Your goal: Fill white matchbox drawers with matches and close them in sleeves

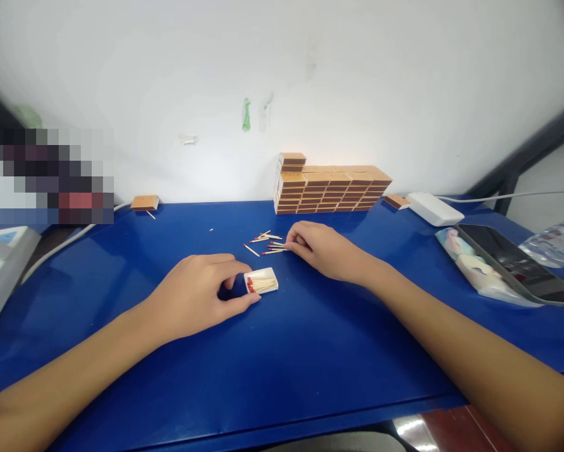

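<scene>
A small white matchbox tray (266,274) lies on the blue table, holding several red-headed matches (262,285). My left hand (200,295) has its thumb and fingers around the tray's left end, gripping it. Beyond the tray, several loose matches (251,250) are scattered on the table. My right hand (322,250) is just right of them, its thumb and forefinger pinched together at the plain ends of a few matches.
Stacked matchboxes (333,191) stand against the wall. Single matchboxes lie at the left (144,202) and right (397,201) of them. A white device (435,209), a phone (512,260) and a plastic packet (475,270) are at the right. A cable runs at the left.
</scene>
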### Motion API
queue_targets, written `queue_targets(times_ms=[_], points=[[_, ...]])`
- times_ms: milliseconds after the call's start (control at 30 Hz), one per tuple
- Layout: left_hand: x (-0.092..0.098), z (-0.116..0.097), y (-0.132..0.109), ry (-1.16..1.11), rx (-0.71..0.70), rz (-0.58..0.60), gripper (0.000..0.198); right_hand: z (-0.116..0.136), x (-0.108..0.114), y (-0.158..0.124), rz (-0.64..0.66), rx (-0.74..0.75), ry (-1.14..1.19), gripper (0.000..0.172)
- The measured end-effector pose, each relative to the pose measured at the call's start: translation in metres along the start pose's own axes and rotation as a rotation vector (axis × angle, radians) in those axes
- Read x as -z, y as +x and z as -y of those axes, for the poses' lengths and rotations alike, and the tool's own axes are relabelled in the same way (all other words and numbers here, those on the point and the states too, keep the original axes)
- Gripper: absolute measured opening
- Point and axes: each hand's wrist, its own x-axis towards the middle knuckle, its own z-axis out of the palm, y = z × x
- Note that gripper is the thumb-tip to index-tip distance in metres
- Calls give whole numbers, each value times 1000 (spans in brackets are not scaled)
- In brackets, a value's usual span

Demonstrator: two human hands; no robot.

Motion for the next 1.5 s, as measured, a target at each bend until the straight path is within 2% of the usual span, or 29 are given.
queue_targets(times_ms=[500, 1100, 1500], points=[[0, 1, 1, -5, -10, -4, 22, -8, -3, 3, -70, 65, -18, 8], [-1, 2, 0, -3, -22, -15, 22, -12, 1, 6, -31, 59, 10, 9], [-2, 2, 0, 4, -33, -18, 21, -5, 2, 3, 37, 10, -91, 11]])
